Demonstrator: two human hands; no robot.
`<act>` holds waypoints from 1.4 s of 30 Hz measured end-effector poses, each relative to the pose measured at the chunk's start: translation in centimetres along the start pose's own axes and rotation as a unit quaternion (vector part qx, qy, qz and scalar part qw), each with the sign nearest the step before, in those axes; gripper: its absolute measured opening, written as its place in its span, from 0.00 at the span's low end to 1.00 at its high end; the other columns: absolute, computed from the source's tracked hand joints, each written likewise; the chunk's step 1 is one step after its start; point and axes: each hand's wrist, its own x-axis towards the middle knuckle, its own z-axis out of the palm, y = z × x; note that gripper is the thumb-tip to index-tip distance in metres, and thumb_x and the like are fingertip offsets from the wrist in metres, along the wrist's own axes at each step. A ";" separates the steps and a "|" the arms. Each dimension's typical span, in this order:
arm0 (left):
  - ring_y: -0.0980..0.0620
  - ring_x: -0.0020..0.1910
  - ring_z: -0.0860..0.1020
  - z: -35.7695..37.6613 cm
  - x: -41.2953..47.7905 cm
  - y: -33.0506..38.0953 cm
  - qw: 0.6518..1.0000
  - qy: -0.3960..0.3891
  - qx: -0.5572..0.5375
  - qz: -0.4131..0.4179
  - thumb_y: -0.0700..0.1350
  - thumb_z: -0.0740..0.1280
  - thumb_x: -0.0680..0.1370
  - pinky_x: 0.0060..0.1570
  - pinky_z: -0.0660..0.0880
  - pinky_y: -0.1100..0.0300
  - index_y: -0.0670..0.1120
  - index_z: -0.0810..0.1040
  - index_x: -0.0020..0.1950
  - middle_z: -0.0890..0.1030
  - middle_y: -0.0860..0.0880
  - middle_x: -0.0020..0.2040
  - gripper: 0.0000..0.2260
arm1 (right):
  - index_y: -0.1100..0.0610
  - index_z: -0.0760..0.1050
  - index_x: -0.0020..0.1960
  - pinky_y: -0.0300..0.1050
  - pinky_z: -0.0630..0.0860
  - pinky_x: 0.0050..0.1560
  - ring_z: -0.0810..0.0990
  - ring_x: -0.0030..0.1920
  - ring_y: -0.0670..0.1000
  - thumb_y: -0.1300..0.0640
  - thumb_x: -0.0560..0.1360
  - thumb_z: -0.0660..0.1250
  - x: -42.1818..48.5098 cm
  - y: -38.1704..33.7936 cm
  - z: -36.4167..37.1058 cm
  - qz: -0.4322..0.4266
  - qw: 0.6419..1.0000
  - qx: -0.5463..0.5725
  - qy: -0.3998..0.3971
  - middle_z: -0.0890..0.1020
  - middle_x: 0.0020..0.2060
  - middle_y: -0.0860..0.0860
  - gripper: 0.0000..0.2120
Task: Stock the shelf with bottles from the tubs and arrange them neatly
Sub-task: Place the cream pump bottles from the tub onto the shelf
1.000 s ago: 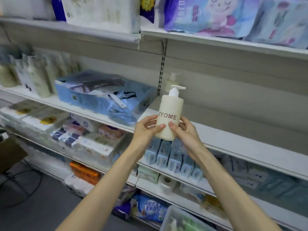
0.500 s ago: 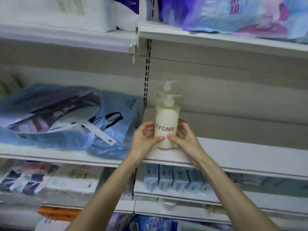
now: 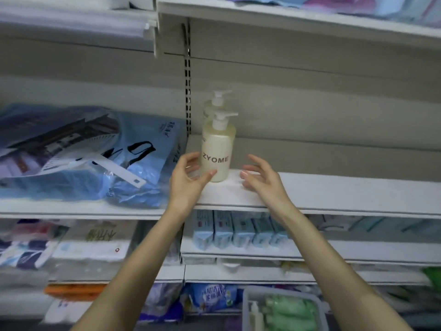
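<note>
White shelf (image 3: 334, 189) — ZYOME bottle (image 3: 217, 151) upright, another pump bottle (image 3: 211, 107) just behind it.

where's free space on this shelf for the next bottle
The shelf is bare to the right of the ZYOME bottle, from past the right hand along the back panel to the frame edge. It is crowded on the left: blue bags fill the next bay. A second pump bottle takes the back corner.

bare forearms (image 3: 143, 249), bare left hand (image 3: 188, 181) and right hand (image 3: 261, 180) — pale glossy nails (image 3: 244, 173).
</note>
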 end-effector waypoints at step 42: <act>0.55 0.41 0.76 17.9 -49.8 -12.0 0.871 0.326 -0.038 -0.365 0.41 0.71 0.75 0.48 0.78 0.52 0.39 0.75 0.61 0.78 0.50 0.44 0.15 | 0.54 0.79 0.57 0.49 0.77 0.57 0.82 0.54 0.54 0.59 0.75 0.69 -27.5 22.1 -17.7 0.230 0.861 -0.092 -0.443 0.82 0.53 0.57 0.11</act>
